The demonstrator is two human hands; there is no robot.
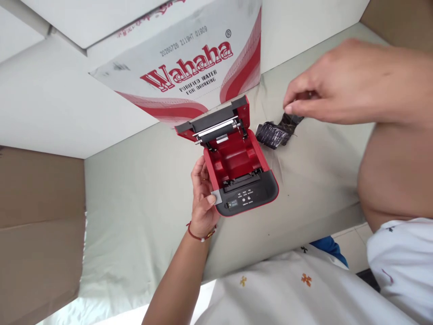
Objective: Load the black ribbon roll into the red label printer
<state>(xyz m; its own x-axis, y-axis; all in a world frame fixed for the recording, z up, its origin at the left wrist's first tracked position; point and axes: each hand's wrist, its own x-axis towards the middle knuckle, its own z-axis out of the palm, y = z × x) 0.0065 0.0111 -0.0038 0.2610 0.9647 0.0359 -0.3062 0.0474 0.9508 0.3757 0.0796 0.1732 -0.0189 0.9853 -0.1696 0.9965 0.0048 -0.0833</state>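
A small red and black label printer [237, 158] has its lid [216, 119] raised, so the bare red paper bay and the black roller show. My left hand [204, 198] grips the printer's left side, thumb on a grey tab [216, 197] near the front panel and fingers behind the wall. Right of the printer lies a crumpled dark strip with pale print [273, 134]. Over the strip's far end hovers my right hand [341, 83], thumb and forefinger pinched together. Whatever sits in that pinch is hidden or too small to name.
A white and red Wahaha water carton [189, 58] stands right behind the raised lid, against a white wall. Brown cardboard [40, 225] borders the left side. A pale greenish cloth [142, 194] covers the surface, its front edge close to my white clothing.
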